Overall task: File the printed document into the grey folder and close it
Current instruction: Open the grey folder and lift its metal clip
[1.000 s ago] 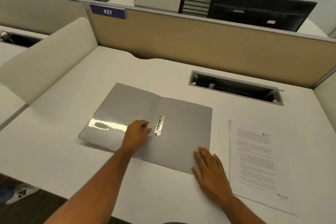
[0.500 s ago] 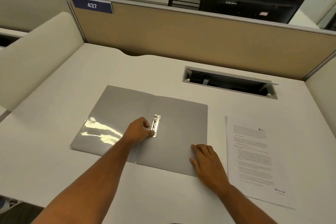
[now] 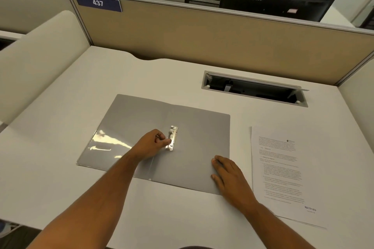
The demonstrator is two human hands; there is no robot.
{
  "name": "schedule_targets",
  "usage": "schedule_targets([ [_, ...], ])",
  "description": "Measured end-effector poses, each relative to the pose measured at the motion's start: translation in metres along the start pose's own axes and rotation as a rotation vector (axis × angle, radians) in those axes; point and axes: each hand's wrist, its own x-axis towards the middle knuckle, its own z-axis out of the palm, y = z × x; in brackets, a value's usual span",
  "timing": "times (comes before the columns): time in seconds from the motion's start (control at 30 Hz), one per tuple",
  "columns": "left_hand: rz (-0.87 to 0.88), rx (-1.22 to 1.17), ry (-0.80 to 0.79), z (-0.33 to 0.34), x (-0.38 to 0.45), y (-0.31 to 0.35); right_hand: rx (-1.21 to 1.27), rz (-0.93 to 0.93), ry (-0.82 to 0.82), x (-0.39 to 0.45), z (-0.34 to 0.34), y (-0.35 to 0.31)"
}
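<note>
Left hand (image 3: 150, 145), fingers curled, now pinches the lower part of the metal clip (image 3: 172, 138) at the spine of the grey folder (image 3: 200, 137); a second earlier it was only approaching, the fingertips short of the clip. Right hand (image 3: 228, 176) lies flat and open, holding nothing, pressing the near right corner of the folder's right leaf against the tabletop (image 3: 60, 107), much as before. Folder lies spread open, inner faces up, a clear pocket on its left leaf catching glare. Printed document (image 3: 283, 172) rests flat on the tabletop just right of the folder, apart from it and untouched, with the right wrist close to its left edge. Contact with the clip suggests that the step in hand is releasing the clamp so that the sheet can be slid beneath it; whether the lever has lifted cannot be told from this view. Inserting the document, fastening the clip and folding the cover shut all remain to be done.
</note>
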Motion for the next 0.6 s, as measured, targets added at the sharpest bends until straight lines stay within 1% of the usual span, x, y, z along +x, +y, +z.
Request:
schedule_targets([
  [0.1,0.005,-0.135,-0.038,-0.005,-0.004,0.005,-0.003,-0.005,-0.014,0.000,-0.001,0.000],
  [0.27,0.127,-0.179,-0.006,0.001,-0.005,0.021,0.002,-0.006,-0.022,0.001,-0.002,0.001],
  [0.33,0.124,-0.249,0.009,0.002,-0.001,0.031,0.004,-0.001,-0.020,0.001,-0.001,0.000],
  [0.43,0.088,-0.293,0.058,-0.003,0.009,0.042,0.004,0.005,-0.025,0.001,-0.001,0.000],
  [0.6,0.055,-0.275,0.107,-0.008,0.027,0.055,0.000,0.009,-0.021,0.001,0.000,0.002],
])
